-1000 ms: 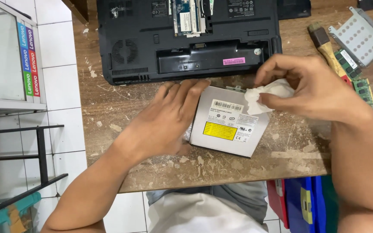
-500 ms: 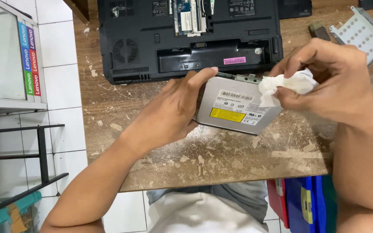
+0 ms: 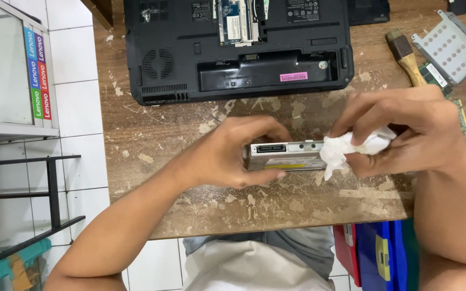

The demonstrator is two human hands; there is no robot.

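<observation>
Drive (image 3: 287,156) now tipped edge-on above the bench (image 3: 297,210), left hand (image 3: 227,156) clamped on its end, right hand (image 3: 405,129) pinching tissue (image 3: 346,148) against it; light, rigid, slick metal, so grip by edges.

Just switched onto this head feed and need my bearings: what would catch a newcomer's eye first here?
Dead centre, the left hand holds a slim silver optical drive tilted up on edge, while the right hand presses a crumpled white tissue against its right end. Behind them, an upturned black laptop lies with its underside bays open on the scuffed wooden table. At the right edge lie a paintbrush and a perforated metal drive caddy.
</observation>
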